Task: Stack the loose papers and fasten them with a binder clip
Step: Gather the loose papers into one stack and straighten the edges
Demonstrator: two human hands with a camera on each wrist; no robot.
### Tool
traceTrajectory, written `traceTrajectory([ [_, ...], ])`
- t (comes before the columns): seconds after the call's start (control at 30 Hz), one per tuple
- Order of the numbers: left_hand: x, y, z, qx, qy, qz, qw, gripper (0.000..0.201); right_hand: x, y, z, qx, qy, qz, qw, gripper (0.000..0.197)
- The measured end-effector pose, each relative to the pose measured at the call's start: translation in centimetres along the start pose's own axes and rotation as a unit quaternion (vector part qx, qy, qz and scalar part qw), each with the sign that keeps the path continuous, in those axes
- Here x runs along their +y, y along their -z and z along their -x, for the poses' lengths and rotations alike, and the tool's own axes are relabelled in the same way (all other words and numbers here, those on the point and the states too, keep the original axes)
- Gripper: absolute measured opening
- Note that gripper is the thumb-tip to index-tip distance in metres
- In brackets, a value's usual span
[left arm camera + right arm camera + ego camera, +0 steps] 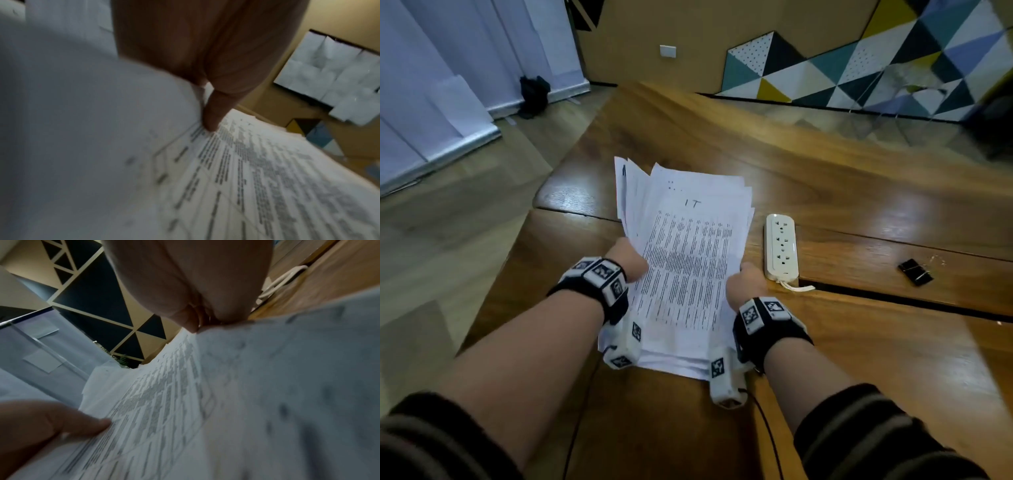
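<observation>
Holding papers (685, 260), fanned, long axis running away from you: left hand (627, 262) and right hand (745, 286) gripping opposite edges; binder clip (915, 272) lying rightward on counter (859, 342), nearer your right grip.

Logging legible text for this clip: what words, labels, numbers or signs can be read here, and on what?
"IT": handwritten near the top of the top sheet of the papers, held by the left hand and right hand.
Printed rows below it: too blurred to read in all three views.
Power strip: no readable label.
Binder clip: no text visible.
Wrist-band squares: coded markers, not text.
</observation>
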State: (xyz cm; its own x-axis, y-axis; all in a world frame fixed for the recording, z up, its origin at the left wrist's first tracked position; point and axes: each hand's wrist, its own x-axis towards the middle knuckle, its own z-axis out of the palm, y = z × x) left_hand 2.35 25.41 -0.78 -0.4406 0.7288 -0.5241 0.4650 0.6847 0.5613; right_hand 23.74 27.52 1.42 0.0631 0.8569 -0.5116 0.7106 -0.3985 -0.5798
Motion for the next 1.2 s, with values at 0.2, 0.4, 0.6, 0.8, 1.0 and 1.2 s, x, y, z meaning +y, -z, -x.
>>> traceTrajectory([
  [0.2, -6.8, 0.0, 7.9, -0.171, 0.017, 0.111, 0.979, 0.036, 7.9, 1.6, 3.0, -0.106, -0.008, -0.130, 0.986, 0.019],
  [0.4, -7.6, -2.9, 10.5, -0.096, 0.069, 0.346, 0.931, 0.043, 10.0, 0.9, 5.1, -0.137, -0.029, -0.229, 0.963, 0.029],
  [0.6, -1.7, -0.4, 15.2, -0.006, -0.102, 0.332, 0.938, 0.032, 5.7, 5.7, 9.3, -0.037, 0.145, -0.262, 0.953, 0.037],
  [0.8, 5.1, 6.9, 22.0, 0.058, -0.311, 0.379, 0.869, 0.052, 0.5, 14.4, 17.7, 0.044, 0.360, -0.363, 0.858, 0.028],
  [1.0, 3.9, 6.7, 23.5, -0.012, -0.324, 0.412, 0.851, 0.065, 2.4, 15.6, 17.7, -0.023, 0.382, -0.381, 0.841, 0.038],
  [1.2, 3.8, 2.7, 22.5, 0.045, -0.268, 0.425, 0.863, 0.027, 2.6, 13.0, 16.4, -0.006, 0.342, -0.389, 0.855, 0.038],
])
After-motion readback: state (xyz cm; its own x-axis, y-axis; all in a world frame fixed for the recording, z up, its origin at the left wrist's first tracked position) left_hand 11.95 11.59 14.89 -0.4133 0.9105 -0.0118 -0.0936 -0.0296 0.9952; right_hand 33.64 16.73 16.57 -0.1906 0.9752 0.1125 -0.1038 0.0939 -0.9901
